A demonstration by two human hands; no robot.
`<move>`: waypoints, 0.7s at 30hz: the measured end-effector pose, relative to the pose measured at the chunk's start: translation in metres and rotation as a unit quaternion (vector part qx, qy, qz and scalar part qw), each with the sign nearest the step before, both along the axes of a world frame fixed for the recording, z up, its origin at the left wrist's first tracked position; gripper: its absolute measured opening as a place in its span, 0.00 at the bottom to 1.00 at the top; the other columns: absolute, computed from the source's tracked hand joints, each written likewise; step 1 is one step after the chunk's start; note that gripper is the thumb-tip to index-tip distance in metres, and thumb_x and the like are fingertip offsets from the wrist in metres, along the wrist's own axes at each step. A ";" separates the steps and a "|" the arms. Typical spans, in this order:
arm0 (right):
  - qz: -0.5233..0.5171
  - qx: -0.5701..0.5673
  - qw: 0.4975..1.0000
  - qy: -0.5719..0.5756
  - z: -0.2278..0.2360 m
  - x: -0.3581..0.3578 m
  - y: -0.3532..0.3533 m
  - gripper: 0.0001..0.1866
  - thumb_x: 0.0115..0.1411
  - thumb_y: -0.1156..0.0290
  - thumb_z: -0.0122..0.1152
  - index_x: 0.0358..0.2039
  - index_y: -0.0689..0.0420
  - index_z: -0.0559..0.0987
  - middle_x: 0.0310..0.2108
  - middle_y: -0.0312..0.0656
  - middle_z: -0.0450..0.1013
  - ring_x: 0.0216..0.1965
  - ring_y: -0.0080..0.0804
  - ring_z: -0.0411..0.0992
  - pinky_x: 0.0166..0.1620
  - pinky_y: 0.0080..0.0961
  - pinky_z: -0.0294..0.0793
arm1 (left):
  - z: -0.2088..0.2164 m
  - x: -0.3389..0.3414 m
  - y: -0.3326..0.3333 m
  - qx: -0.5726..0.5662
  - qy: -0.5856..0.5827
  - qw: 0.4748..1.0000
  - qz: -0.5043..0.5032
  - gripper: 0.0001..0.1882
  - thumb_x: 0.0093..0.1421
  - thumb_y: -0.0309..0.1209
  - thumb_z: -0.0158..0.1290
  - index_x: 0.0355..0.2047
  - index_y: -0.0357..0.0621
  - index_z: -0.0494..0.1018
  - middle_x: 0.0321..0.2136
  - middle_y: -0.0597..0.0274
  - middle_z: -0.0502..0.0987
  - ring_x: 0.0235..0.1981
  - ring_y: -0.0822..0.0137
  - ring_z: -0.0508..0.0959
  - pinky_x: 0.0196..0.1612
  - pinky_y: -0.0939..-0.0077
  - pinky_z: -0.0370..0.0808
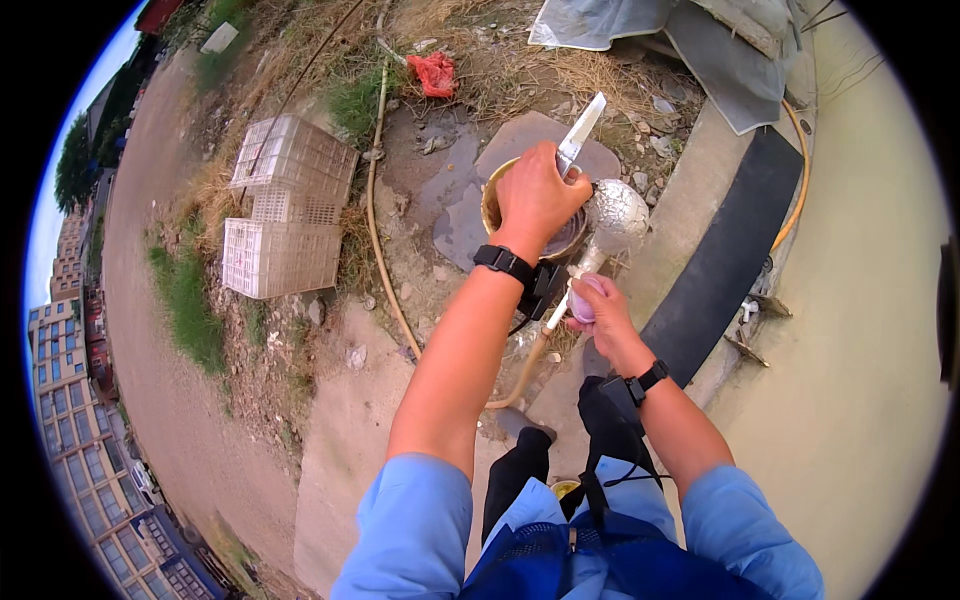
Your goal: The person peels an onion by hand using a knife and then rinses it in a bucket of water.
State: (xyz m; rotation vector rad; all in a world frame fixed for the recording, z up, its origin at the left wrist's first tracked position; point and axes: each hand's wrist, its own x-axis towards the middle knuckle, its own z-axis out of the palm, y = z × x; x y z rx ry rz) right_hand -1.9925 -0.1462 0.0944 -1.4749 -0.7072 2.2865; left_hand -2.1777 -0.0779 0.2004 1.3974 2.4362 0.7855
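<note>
My left hand [538,198] is closed around a knife [582,132], its pale blade pointing up and away to the right. Beneath that hand sits a round yellowish bucket [489,212], mostly hidden by the hand and wrist. Held between the fingers of my right hand [612,312] is a rounded pinkish-purple thing [586,300], its kind unclear. Just beyond it stands a silvery foil-wrapped bulb [618,208] on a pipe. A white pipe end [556,316] runs beside the right hand into a tan hose [526,372].
White plastic crates [283,255] stand at left beside a long yellowish hose [377,225]. A red plastic bag [432,75] lies farther off. At right, a black mat [715,255] lies along a concrete edge beside murky yellowish water [850,330]. Grey sheeting [725,65] hangs at the far right.
</note>
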 end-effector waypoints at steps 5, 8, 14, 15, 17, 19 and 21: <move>0.049 -0.005 0.999 0.008 0.012 -0.001 0.001 0.26 0.57 0.58 0.70 0.53 0.51 0.72 0.43 0.36 0.72 0.41 0.27 0.72 0.33 0.27 0.80 | -0.006 -0.001 -0.053 0.109 -0.089 0.990 0.001 0.17 0.56 0.34 0.56 0.46 0.44 0.74 0.32 0.49 0.80 0.35 0.48 0.80 0.40 0.57 0.75; 0.085 0.034 0.996 -0.005 0.028 -0.001 -0.004 0.22 0.60 0.58 0.66 0.52 0.50 0.72 0.41 0.35 0.75 0.39 0.27 0.75 0.34 0.28 0.80 | -0.012 -0.010 -0.118 -0.020 -0.218 0.975 0.034 0.18 0.57 0.30 0.53 0.47 0.41 0.73 0.32 0.49 0.79 0.32 0.50 0.79 0.40 0.61 0.75; 0.229 0.202 0.950 -0.073 0.059 -0.025 -0.024 0.25 0.54 0.60 0.72 0.50 0.51 0.74 0.39 0.34 0.73 0.36 0.21 0.74 0.28 0.23 0.79 | -0.066 -0.042 -0.317 -0.107 -0.482 0.826 0.271 0.09 0.62 0.34 0.51 0.39 0.42 0.72 0.27 0.63 0.74 0.23 0.70 0.79 0.19 0.74 0.74; 0.266 0.245 0.929 -0.075 0.066 -0.029 -0.027 0.25 0.54 0.60 0.72 0.50 0.52 0.74 0.38 0.34 0.73 0.36 0.21 0.74 0.29 0.22 0.79 | -0.069 -0.047 -0.355 -0.107 -0.489 0.817 0.286 0.09 0.62 0.33 0.50 0.38 0.43 0.71 0.29 0.63 0.75 0.23 0.70 0.79 0.20 0.73 0.75; 0.316 0.307 0.896 -0.061 0.094 -0.044 -0.036 0.24 0.54 0.62 0.72 0.49 0.55 0.75 0.36 0.34 0.73 0.35 0.19 0.74 0.29 0.18 0.78 | -0.055 -0.066 -0.420 -0.100 -0.497 0.804 0.311 0.07 0.62 0.32 0.50 0.37 0.43 0.71 0.31 0.63 0.75 0.24 0.70 0.80 0.21 0.73 0.78; 0.316 0.279 0.906 -0.027 0.138 -0.057 -0.040 0.25 0.55 0.61 0.71 0.50 0.56 0.74 0.38 0.36 0.74 0.37 0.22 0.75 0.29 0.19 0.79 | -0.008 -0.086 -0.463 -0.057 -0.504 0.799 0.322 0.05 0.62 0.30 0.49 0.37 0.44 0.71 0.33 0.62 0.76 0.27 0.70 0.80 0.21 0.73 0.78; 0.277 0.221 0.932 0.069 0.188 -0.067 -0.047 0.27 0.56 0.60 0.71 0.52 0.57 0.72 0.41 0.40 0.75 0.38 0.26 0.76 0.29 0.18 0.79 | 0.066 -0.102 -0.484 0.042 -0.537 0.788 0.299 0.04 0.63 0.27 0.47 0.37 0.45 0.71 0.37 0.58 0.77 0.30 0.69 0.81 0.22 0.74 0.79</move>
